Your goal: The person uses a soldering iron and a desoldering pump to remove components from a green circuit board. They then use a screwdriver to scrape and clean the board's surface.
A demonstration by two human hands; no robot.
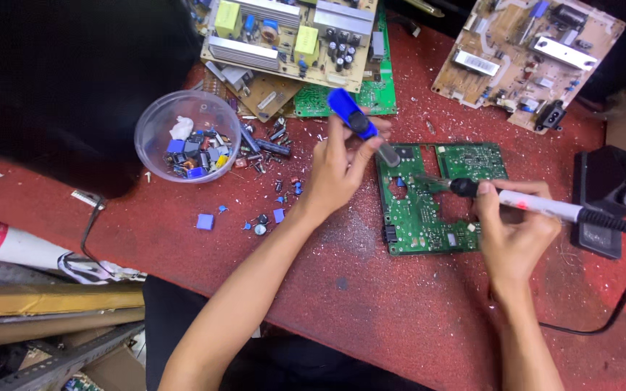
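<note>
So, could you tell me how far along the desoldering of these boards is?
Done: loose parts fill the clear bowl and dot the red mat. In hand: right hand holds the soldering iron, left hand the blue pump, over the green board. Left: stacked boards remain populated.

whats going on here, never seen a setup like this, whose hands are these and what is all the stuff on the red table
One picture, from a camera worn on a person's head, looking down at their own bare hands. The left hand holds a blue pump tool. The right hand holds a soldering iron, its tip on a green board. The iron's cable runs off to the right. On the red table lie a clear bowl of small parts, loose parts beside it, more boards at the top, and a black stand.
</note>
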